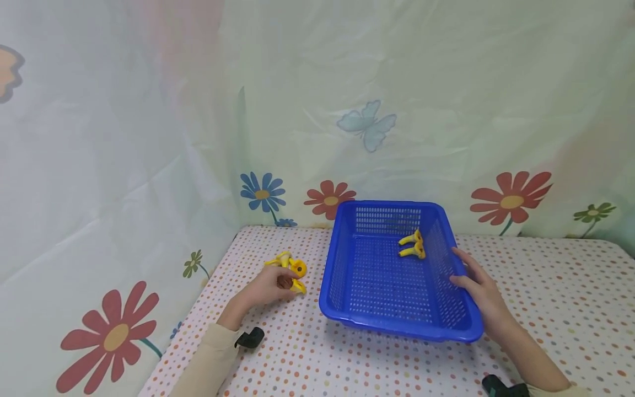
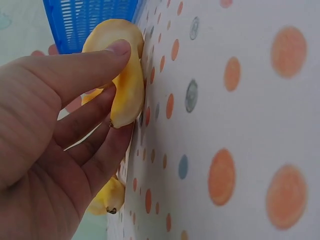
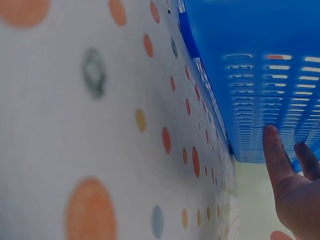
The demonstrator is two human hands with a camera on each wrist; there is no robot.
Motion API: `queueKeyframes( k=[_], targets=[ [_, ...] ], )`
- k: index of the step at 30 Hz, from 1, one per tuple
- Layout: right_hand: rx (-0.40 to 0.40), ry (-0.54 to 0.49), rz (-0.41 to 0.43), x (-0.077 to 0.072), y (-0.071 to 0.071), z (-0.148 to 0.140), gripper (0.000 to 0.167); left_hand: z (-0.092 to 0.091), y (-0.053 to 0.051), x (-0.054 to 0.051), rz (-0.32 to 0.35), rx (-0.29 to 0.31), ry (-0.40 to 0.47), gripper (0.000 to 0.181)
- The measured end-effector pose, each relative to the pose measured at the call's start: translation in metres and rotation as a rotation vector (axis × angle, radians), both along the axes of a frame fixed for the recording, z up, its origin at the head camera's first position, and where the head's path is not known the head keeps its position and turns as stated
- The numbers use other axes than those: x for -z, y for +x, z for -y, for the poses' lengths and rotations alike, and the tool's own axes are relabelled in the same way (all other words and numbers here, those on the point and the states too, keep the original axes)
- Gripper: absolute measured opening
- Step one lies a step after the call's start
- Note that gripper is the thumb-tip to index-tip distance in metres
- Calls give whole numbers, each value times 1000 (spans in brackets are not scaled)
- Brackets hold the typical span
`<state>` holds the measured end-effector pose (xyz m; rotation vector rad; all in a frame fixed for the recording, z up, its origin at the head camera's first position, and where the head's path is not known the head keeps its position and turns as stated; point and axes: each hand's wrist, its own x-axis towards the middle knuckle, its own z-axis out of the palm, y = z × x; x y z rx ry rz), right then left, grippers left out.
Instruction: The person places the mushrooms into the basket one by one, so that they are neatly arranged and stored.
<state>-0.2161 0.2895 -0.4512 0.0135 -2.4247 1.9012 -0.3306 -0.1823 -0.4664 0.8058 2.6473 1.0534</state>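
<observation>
My left hand pinches a yellow funnel-shaped mushroom between thumb and fingers, low over the dotted tabletop. In the left wrist view its broad pale cap faces up and its stem ends in a brown tip. Several more yellow mushrooms lie close beyond the fingertips; one shows a dark centre. My right hand grips the right rim of a blue plastic basket, some fingers lying against its slotted outer wall. Inside the basket, two mushrooms lie near the right wall.
A white cloth with coloured dots covers the table. Flower-printed sheeting hangs behind the table and along its left side. The basket stands mid-table, its back near the rear sheeting. Dark wrist devices sit at both cuffs.
</observation>
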Motion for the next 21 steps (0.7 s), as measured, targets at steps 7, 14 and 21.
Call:
queueKeyframes(
  k=[7, 14, 21],
  targets=[
    [4, 6, -14, 1, 0, -1, 68, -4, 2, 0, 47, 4, 5, 28],
    [3, 4, -16, 1, 1, -2, 68, -6, 1, 0, 70, 35, 33, 43],
    [-4, 8, -11, 0, 1, 0, 69, -5, 3, 2, 128, 22, 31, 38]
  ],
)
